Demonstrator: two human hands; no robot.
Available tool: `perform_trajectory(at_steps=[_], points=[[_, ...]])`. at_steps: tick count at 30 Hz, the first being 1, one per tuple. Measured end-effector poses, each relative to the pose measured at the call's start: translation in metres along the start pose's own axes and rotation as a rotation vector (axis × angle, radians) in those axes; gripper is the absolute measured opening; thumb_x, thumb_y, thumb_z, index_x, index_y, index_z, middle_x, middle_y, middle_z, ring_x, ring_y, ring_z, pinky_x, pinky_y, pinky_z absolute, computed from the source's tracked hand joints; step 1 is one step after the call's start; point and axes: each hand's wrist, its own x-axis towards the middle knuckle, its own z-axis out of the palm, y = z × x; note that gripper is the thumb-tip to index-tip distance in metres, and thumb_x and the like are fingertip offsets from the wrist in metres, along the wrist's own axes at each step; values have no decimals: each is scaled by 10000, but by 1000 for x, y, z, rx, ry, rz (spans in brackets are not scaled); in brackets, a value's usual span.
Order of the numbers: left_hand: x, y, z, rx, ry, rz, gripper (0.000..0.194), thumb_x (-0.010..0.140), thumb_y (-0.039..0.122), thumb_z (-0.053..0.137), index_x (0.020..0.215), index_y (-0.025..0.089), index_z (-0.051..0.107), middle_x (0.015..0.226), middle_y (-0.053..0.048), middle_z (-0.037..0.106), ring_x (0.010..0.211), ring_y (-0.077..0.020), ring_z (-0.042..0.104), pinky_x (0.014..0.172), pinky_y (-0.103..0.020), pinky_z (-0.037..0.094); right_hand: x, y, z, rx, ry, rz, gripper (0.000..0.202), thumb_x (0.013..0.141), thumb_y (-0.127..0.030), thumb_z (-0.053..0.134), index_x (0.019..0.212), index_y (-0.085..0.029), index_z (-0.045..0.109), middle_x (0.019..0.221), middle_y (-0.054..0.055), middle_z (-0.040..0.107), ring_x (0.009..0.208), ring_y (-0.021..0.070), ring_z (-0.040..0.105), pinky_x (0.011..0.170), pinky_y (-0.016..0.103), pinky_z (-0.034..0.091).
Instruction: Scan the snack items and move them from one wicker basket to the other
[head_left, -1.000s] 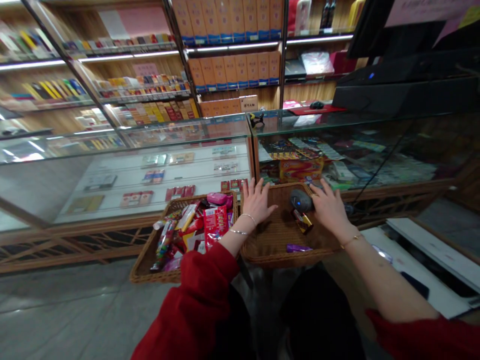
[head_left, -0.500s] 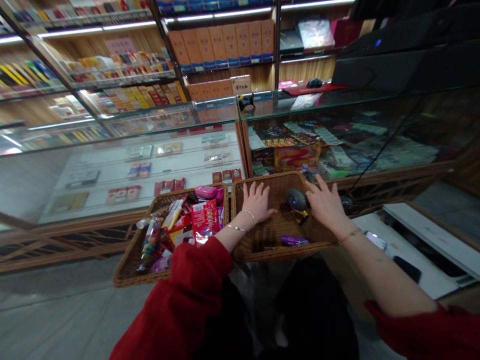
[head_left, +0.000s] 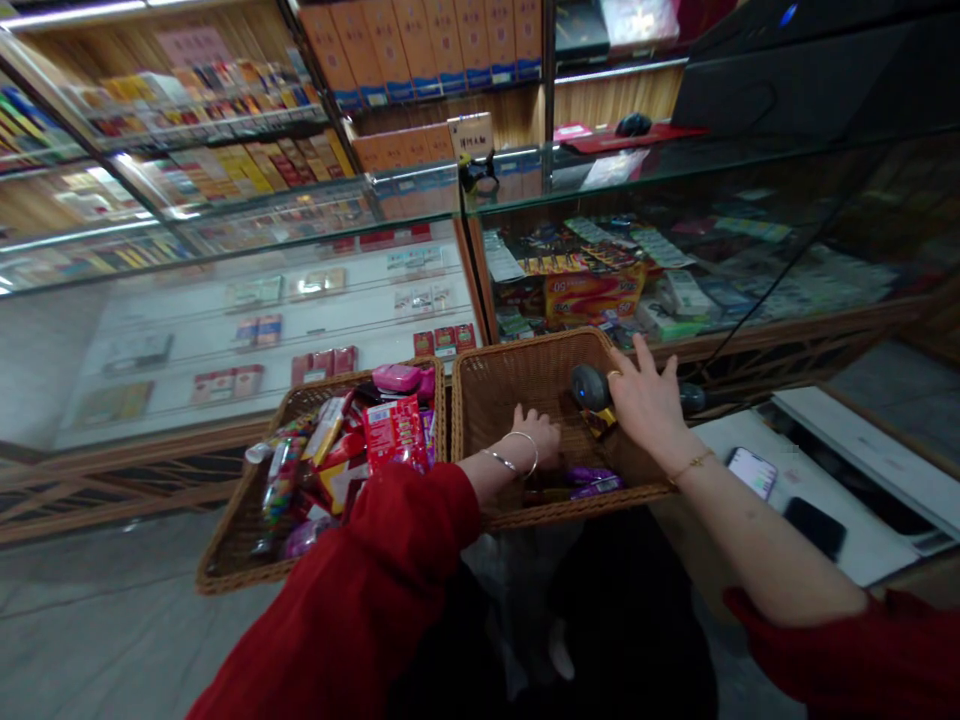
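Two brown wicker baskets stand side by side. My left hand point(head_left: 536, 437), with silver bracelets, is down inside the right basket point(head_left: 517, 352); its fingers are apart and slightly curled, with nothing visible in them. Shiny purple wrapped packets point(head_left: 596, 482) lie near the front rim, beside this hand. My right hand point(head_left: 651, 395) lies palm down with spread fingers over a dark barcode scanner point(head_left: 590, 386) at the basket's right side. The scanner's middle is hidden beneath the hand. A small gold-and-dark wrapper point(head_left: 598, 421) lies under the scanner's head.
The left basket point(head_left: 225, 560) holds several candies, including a red packet point(head_left: 394, 435) and a pink pack point(head_left: 397, 377). Glass display counters point(head_left: 315, 340) stand ahead. At right, a phone point(head_left: 752, 470) and a dark phone-like object point(head_left: 814, 527) lie on a white surface.
My left hand has moved from the middle of the right basket lower and forward-right, its fingers now more curled. My right hand stays over the scanner. The view has tilted down slightly.
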Motion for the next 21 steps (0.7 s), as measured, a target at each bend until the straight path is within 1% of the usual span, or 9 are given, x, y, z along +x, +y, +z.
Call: perform_trajectory(at_steps=[2, 4, 8, 11, 16, 19, 21], points=[[2, 5, 9, -15, -62, 43, 591, 845, 586, 673, 1320, 237, 627, 1407, -157, 611, 1343, -367, 492, 1184, -632, 258, 1, -1, 2, 6, 20, -1, 428, 915, -77, 366, 1080, -151, 754, 1521, 153, 534, 1501, 435, 293, 1042, 797, 389], [2, 9, 15, -15, -108, 84, 603, 840, 595, 675, 1324, 238, 630, 1410, -165, 610, 1341, -372, 496, 1173, -620, 279, 2, -1, 4, 11, 34, -6, 407, 899, -79, 399, 1082, -158, 754, 1522, 155, 533, 1502, 439, 288, 1038, 795, 393], [1, 10, 21, -10, -139, 130, 425, 890, 467, 654, 1256, 252, 670, 1401, -155, 625, 1333, -354, 514, 1150, -583, 312, 5, -1, 7, 25, 33, -14, 385, 890, -79, 433, 1099, -149, 748, 1545, 156, 506, 1512, 442, 269, 1046, 801, 385], [2, 9, 22, -17, -154, 130, 373, 880, 424, 668, 1209, 248, 684, 1373, -148, 651, 1315, -342, 543, 1129, -565, 342, 6, -1, 8, 53, 36, -15, 357, 882, -86, 475, 1108, -148, 744, 1554, 157, 494, 1521, 446, 253, 1062, 813, 363], [5, 11, 25, -48, -195, 113, 376, 856, 432, 691, 1180, 242, 676, 1275, -134, 717, 1230, -321, 628, 1122, -569, 360, 6, -2, 8, 85, 42, -4, 336, 873, -86, 518, 1109, -153, 748, 1542, 159, 508, 1521, 445, 253, 1070, 815, 350], [4, 13, 25, -70, -213, 99, 351, 866, 420, 674, 1162, 231, 676, 1310, -139, 700, 1252, -324, 623, 1098, -560, 403, 6, -2, 8, 89, 49, -1, 329, 885, -94, 515, 1108, -155, 749, 1543, 157, 506, 1520, 442, 254, 1065, 812, 354], [3, 14, 24, -89, -219, 83, 375, 889, 420, 642, 1210, 226, 653, 1335, -147, 686, 1265, -324, 620, 1085, -554, 425, 6, -2, 8, 93, 60, 1, 327, 893, -101, 506, 1102, -162, 750, 1541, 156, 508, 1519, 437, 253, 1062, 808, 356]])
